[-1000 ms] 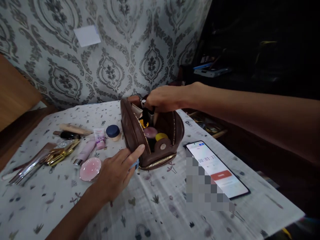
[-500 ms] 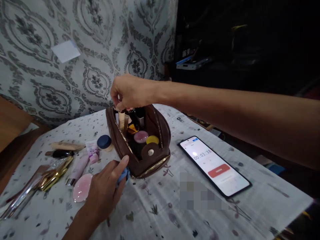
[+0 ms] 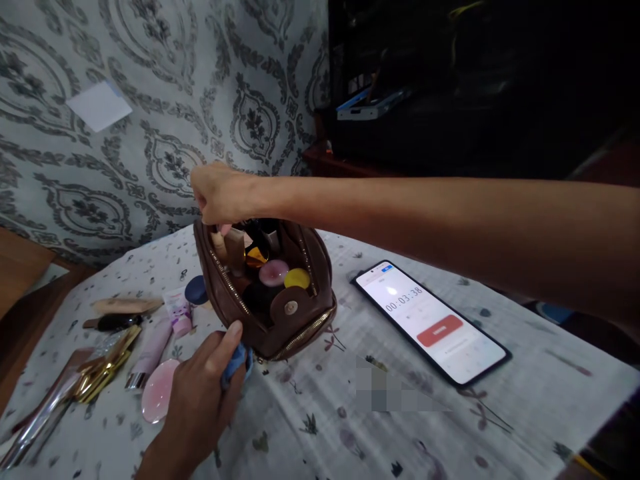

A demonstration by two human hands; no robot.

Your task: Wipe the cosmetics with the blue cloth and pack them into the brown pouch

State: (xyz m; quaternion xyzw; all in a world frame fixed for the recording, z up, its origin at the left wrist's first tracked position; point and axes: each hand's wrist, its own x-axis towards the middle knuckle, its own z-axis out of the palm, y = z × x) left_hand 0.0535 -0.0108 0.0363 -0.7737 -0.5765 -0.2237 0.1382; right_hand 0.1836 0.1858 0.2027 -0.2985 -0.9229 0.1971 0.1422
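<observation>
A brown makeup bag (image 3: 315, 333) stands unzipped on the table. Inside it are a pink round item (image 3: 274, 273), a yellow round item (image 3: 297, 279), an orange-gold piece (image 3: 257, 257) and several tubes and bottles. My right hand (image 3: 220, 193) is at the bag's far left end with its fingers curled; its fingertips and anything in them are hidden. At the near left corner, my left hand (image 3: 205, 373) is closed on a crumpled blue cloth (image 3: 235, 365), its thumb against the bag. Beside that hand lies a pink round compact (image 3: 159, 393).
Left of the bag lie a navy-lidded jar (image 3: 196, 290), a small pink-and-white tube (image 3: 177, 312), a lilac tube (image 3: 153, 343), a dark bottle (image 3: 117, 323) and gold packaging (image 3: 107, 367). A phone (image 3: 435, 320) showing a timer lies at the right.
My right hand has shifted left, towards the bag's far left corner. My left hand keeps the blue cloth by the bag. The whole view has swung slightly.
</observation>
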